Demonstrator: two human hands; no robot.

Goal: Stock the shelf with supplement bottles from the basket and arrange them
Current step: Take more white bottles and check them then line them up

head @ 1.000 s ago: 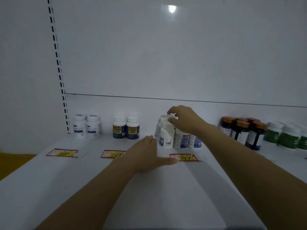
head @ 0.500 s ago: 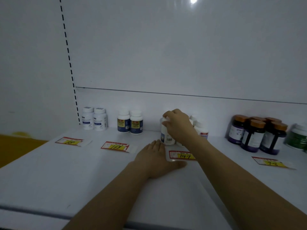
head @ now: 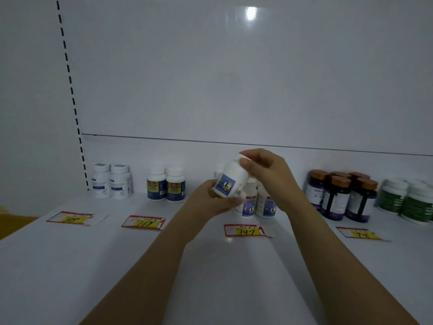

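My right hand (head: 267, 174) pinched the tilted bottle (head: 230, 181) by its cap; beneath, my left hand (head: 210, 200) gripped its base. It seemed light, rigid and slick.

White blue-labelled bottle (head: 230, 180), tilted, above the shelf (head: 117, 254).

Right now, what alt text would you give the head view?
A tilted white supplement bottle with a blue label is held above a white shelf, the right hand gripping its cap, the left hand its base. Matching bottles stand behind it, past a price tag reading 147.
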